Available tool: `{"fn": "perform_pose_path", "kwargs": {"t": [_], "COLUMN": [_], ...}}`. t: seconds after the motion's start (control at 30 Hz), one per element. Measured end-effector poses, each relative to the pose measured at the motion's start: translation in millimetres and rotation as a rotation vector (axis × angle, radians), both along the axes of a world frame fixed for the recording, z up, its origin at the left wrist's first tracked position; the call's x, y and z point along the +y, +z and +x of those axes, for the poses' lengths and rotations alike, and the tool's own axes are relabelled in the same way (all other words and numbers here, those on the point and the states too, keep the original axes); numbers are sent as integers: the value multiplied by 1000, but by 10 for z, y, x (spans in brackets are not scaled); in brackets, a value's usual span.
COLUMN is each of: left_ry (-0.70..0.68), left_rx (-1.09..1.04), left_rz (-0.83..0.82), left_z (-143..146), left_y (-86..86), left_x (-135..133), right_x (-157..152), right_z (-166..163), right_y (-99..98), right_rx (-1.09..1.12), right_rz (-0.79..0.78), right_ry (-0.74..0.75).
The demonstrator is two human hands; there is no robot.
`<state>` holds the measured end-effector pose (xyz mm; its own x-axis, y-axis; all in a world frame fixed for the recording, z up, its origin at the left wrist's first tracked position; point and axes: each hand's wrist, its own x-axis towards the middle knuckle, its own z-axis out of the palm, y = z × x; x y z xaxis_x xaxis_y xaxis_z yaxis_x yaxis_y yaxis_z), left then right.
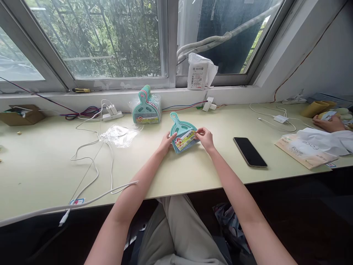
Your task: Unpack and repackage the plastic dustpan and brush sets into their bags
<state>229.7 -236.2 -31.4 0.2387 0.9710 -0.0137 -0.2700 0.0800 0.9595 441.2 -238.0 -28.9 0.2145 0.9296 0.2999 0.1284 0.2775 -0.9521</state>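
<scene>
Here's the dustpan [181, 128], between my hands above the middle of the table [220, 165], handle pointing away and leaning a touch left; whether its lower edge rests on the top, I can't tell. The danger? The label [184, 140] across its front: a hard tug from one corner could tear or crease it. And if my left side slackens while the right pulls, the whole pan may swing round or slip.

Now the grip! Left hand [166, 142] clamped on the left rim, thumb over the front, fingers mostly hidden. Right hand [205, 138] in a pinch, thumb and fingertips together at the label's right end; whether the rim is caught too, I can't say.

Further out, the stack [146, 108] stands behind to the left, crumpled wrap [118, 135] near it, phone [250, 152] lying to my right, well apart from my fingers.
</scene>
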Motion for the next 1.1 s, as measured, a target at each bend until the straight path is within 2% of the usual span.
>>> {"fn": "perform_pose_path", "kwargs": {"t": [0.23, 0.37, 0.63, 0.73, 0.83, 0.97, 1.1], "left_ry": [30, 34, -29, -29, -29, -22, -16], "left_rx": [-38, -19, -20, -23, -35, -56, -49], "left_rz": [40, 35, 64, 73, 83, 64, 62], "left_z": [-75, -67, -47, -47, -49, -55, -62], "left_y": [41, 35, 77, 61, 35, 13, -3], "left_x": [7, -4, -48, -44, -28, -6, 10], "right_x": [-81, -115, -125, -116, -97, -58, -27], "right_z": [-31, -72, -82, -91, -90, -53, -19], "right_y": [54, 77, 83, 48, 13, -25, -50], "right_rx": [-338, -426, -462, -509, -477, -358, -372], "right_rz": [19, -7, -59, -18, 33, -7, -16], "right_ry": [-174, -278, -409, -445, -427, -418, -431]}}
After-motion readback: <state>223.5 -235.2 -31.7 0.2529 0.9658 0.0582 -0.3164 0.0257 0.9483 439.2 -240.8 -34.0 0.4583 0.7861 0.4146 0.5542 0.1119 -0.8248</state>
